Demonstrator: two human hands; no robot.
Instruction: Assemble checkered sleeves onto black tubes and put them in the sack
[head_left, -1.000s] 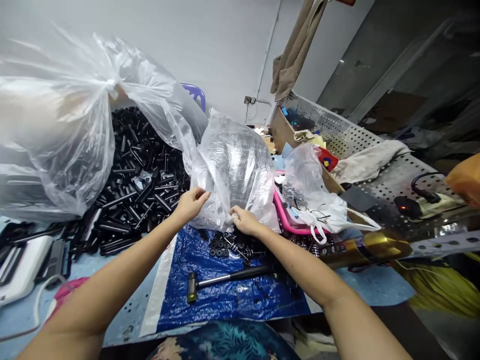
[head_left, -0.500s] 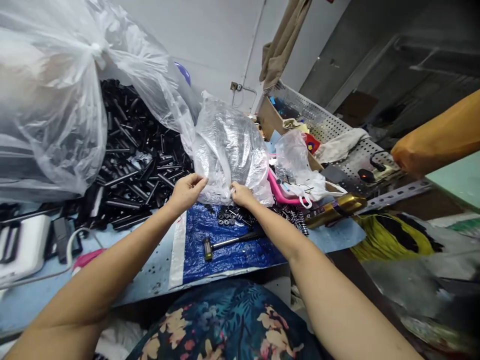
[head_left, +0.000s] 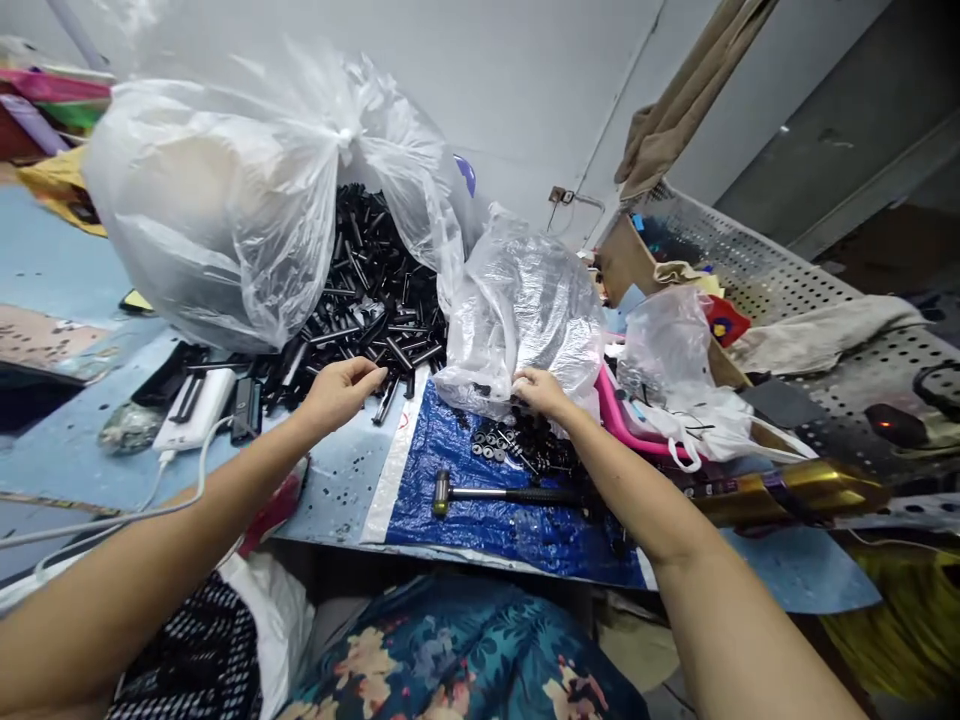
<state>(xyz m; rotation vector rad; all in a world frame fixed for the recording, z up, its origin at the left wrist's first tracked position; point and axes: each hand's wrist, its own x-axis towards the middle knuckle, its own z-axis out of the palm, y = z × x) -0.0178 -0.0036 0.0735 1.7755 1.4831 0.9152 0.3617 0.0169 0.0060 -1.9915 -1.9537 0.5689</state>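
My right hand (head_left: 541, 391) pinches the lower edge of a crinkled clear plastic bag (head_left: 525, 300) that stands at the far edge of a blue tarp sheet (head_left: 517, 520). My left hand (head_left: 341, 388) hovers to the left of the bag, fingers curled, just in front of a heap of black plastic tubes (head_left: 367, 290); whether it holds a piece I cannot make out. Small black round parts (head_left: 506, 448) lie on the tarp under the right hand. A small hammer (head_left: 495, 493) lies across the tarp.
A big tied clear bag (head_left: 225, 200) leans on the tube heap. A white power bank with cable (head_left: 193, 412) lies at left. To the right are a pink tray (head_left: 622, 425), a white carrier bag (head_left: 675, 380), a gold cylinder (head_left: 787, 490) and a perforated metal panel (head_left: 780, 290).
My left hand has let go of the clear bag and moved left toward the black tubes. The right hand keeps its hold on the bag's edge. The view has swung left.
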